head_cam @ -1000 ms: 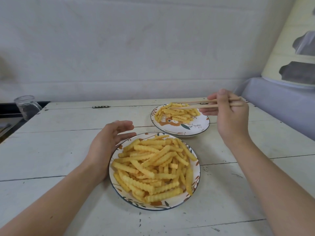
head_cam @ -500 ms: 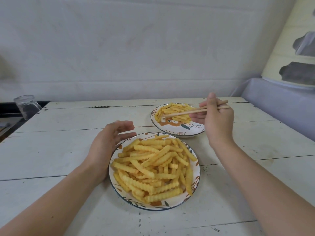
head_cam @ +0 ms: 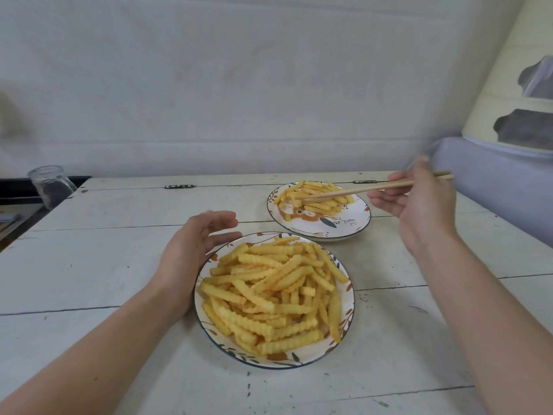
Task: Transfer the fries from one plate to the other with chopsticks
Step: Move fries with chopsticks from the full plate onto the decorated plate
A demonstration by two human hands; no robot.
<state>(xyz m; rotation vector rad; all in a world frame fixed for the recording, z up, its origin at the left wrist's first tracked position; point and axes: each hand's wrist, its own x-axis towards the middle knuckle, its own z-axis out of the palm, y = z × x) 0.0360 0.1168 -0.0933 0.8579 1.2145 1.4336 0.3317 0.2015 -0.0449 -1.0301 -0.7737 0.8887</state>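
Since half a second ago the right hand [head_cam: 419, 205] has swung out to the right, off the far plate, and the chopsticks [head_cam: 371, 189] now slant down leftward so that their tips sit among the fries [head_cam: 314, 194] on the far plate [head_cam: 341, 227]. Whether the tips grip a fry cannot be told. The right hand holds the chopsticks near their upper ends, thumb and fingers pinched round them, the remaining fingers loosely extended below.

Fries lie in two places. A small heap occupies the back half of the far plate. A large heap [head_cam: 275, 292] fills the near plate [head_cam: 278, 362], crinkle-cut pieces stacked across one another. Both plates are white with a dark rim and a leaf pattern. They stand near each other, apart, the far one behind and to the right.

The left hand [head_cam: 194, 250] rests against the left edge of the near plate, fingers relaxed and lightly curved, holding nothing.

Both plates stand on a white-painted plank desk [head_cam: 104, 265] with scuffed paint. A glass jar [head_cam: 51, 184] stands off its far left corner. A white wall rises behind.
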